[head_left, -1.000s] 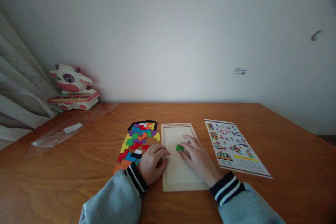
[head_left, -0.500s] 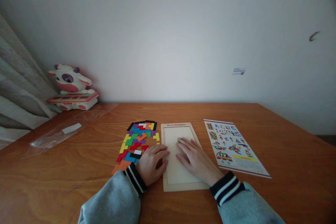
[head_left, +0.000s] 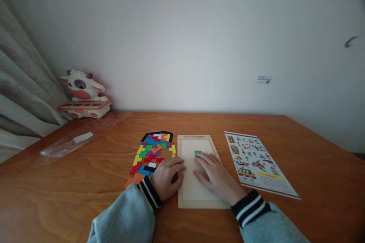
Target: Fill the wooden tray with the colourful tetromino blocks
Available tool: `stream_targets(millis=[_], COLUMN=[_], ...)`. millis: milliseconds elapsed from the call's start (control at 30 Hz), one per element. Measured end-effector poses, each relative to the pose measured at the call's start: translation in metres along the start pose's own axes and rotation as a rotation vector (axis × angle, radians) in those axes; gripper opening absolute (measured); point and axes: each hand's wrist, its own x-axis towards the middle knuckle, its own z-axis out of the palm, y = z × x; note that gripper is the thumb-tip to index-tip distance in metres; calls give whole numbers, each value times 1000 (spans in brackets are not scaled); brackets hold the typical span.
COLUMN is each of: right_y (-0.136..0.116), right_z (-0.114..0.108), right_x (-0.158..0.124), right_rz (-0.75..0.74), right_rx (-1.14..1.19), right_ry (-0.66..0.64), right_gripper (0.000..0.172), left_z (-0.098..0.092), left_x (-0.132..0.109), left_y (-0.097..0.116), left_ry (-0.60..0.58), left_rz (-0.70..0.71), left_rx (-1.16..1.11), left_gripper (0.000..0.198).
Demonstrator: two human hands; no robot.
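Observation:
A pale wooden puzzle board (head_left: 188, 193) with a raised frame lies flat on the table. On its bare inner surface sits a green puzzle piece (head_left: 197, 153), partly covered by the fingertips of my right hand (head_left: 214, 174). Those fingers are stretched out over the piece, with the thumb apart and lower on the board. My left hand (head_left: 168, 176) rests at the board's left edge, its fingers loosely curved and a gap between thumb and forefinger. Left of the board, many coloured puzzle pieces (head_left: 148, 148) are spread flat, some hidden behind my left hand and sleeve.
A printed pattern sheet (head_left: 256, 159) lies right of the board. Clear plastic wrapping (head_left: 65, 148) with a white label is at the left. A cow-shaped toy keyboard (head_left: 85, 102) stands at the back left by a curtain (head_left: 25, 95). The wall bounds the table's back.
More of the green piece shows beyond my right fingertips, which have drawn slightly back from it. My left hand stays at the board's edge. The whole view has shifted a little.

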Motion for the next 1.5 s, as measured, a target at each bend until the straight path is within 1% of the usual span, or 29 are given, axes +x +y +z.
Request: stream_targets(millis=[133, 233, 300, 400, 500, 567, 633, 700, 867, 1000, 1100, 1233, 1333, 1433, 1500], right_y=[-1, 0, 1, 3, 2, 0, -1, -2, -3, -4, -5, -2, 2, 2, 1], right_z=[-2, -1, 1, 1, -2, -3, -4, -3, -1, -2, -3, -1, 1, 2, 1], right_x=[0, 0, -1, 0, 1, 1, 1, 0, 0, 1, 2, 2, 3, 3, 3], right_rz=[0, 1, 2, 14, 16, 7, -5, -23, -44, -35, -32, -12, -1, 19, 32], right_rx=[-14, -3, 5, 2, -2, 8, 33, 75, 190, 213, 216, 162, 123, 143, 166], right_ry=[4, -16, -39, -51, -9, 26, 50, 62, 100, 104, 102, 120, 86, 59, 69], right_gripper=[31, 33, 34, 32, 30, 28, 27, 25, 21, 20, 21, 28, 33, 29, 24], left_z=[3, 1, -7, -27, -45, -51, -51, -49, -44, -40, -36, -34, -35, -34, -34], left_x=[-1, -1, 1, 1, -2, -4, -5, -6, -9, -11, -9, -8, -8, -8, -8], left_y=[1, 0, -5, -21, -39, -45, -46, -45, -47, -55, -56, -51, -47, -46, -47], left_ry=[-8, -18, -20, -24, -30, -66, -104, -120, -98, -74, -72, -68, -56, -60, -60], left_rz=[-4, -4, 7, 48, 25, 43, 74, 112, 252, 299, 338, 310, 262, 228, 209], left_rx=[-3, 14, 56, 139, 168, 164, 168, 179, 170, 146, 140, 171, 223, 251, 248], left_gripper=[25, 25, 24, 25, 25, 24, 28, 27, 17, 20, 22, 23, 21, 20, 19])
